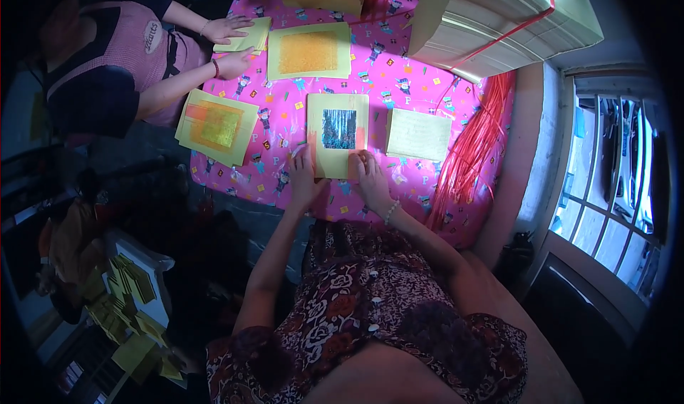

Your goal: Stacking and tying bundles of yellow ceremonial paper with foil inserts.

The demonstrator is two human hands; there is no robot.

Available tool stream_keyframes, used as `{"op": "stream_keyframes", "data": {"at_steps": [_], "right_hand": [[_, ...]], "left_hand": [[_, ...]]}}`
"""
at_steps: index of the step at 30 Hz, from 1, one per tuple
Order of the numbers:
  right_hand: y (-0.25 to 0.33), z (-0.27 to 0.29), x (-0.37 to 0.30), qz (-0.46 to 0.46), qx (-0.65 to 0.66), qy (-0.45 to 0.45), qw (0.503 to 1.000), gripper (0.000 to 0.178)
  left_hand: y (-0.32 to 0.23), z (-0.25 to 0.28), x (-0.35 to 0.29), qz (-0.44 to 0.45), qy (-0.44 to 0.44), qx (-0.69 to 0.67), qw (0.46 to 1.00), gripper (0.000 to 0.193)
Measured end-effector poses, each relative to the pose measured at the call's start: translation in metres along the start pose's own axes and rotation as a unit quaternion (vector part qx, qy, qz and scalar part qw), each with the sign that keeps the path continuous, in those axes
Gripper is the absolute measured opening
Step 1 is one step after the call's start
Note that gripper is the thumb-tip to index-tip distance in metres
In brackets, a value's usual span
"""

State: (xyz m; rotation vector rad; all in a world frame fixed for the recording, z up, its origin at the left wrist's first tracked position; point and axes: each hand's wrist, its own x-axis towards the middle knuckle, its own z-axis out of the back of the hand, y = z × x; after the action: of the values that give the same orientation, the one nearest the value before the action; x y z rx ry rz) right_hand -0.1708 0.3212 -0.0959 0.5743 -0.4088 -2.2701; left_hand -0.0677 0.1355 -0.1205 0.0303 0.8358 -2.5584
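In front of me on the pink table lies a stack of pale yellow paper sheets (pixel 330 164). Its top sheet carries a dark, shiny square (pixel 340 129) with reddish patches at both sides. My left hand (pixel 304 172) grips the near left corner, fingers along the edge. At the near right corner, my right hand (pixel 368 177) has its fingers bent against the stack's side. To the right sits a smaller block of plain pale paper (pixel 418 135). Farther left is another stack (pixel 218 127) with an orange and gold square.
A co-worker's hands (pixel 231 48) rest by yellow paper at the left. An orange-squared stack (pixel 309 51) lies beyond mine. Red plastic strands (pixel 467 154) hang along the table's right side. Large tied paper bundles (pixel 506 30) stand at the back right, near a barred window (pixel 605 190).
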Motion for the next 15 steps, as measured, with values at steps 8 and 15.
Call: {"op": "stream_keyframes", "data": {"at_steps": [8, 15], "right_hand": [[-0.006, -0.01, 0.006, -0.022, -0.105, 0.03, 0.994, 0.06], [-0.006, -0.003, 0.014, 0.0, -0.12, 0.061, 0.991, 0.051]], "left_hand": [[-0.011, 0.014, 0.004, -0.072, -0.022, -0.017, 0.997, 0.077], [0.001, 0.014, 0.015, -0.191, 0.06, -0.039, 0.979, 0.04]]}}
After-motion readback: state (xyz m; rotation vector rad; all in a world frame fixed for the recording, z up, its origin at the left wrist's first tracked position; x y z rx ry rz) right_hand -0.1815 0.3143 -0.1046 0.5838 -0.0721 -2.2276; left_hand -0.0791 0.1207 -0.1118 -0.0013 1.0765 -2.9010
